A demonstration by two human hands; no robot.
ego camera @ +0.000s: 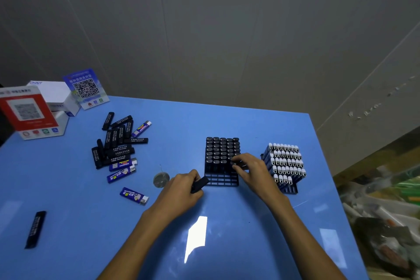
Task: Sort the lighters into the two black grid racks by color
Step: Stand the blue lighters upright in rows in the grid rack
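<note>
Two black grid racks stand on the blue table (227, 223). The left rack (221, 179) holds several black lighters (221, 148), with bare cells along its near rows. The right rack (291, 188) holds several blue lighters with silver tops (286, 161). My right hand (250, 170) pinches a black lighter (237, 162) at the left rack's right side. My left hand (181, 186) grips another black lighter (199, 184) just left of that rack. A pile of loose black lighters (116, 143) with a few blue lighters (121, 174) lies to the left.
One blue lighter (134, 196) and one black lighter (35, 229) lie apart near the front left. A round metal disc (161, 179) sits by my left hand. Boxes and QR-code signs (29, 111) stand at the back left. Clutter lies beyond the table's right edge.
</note>
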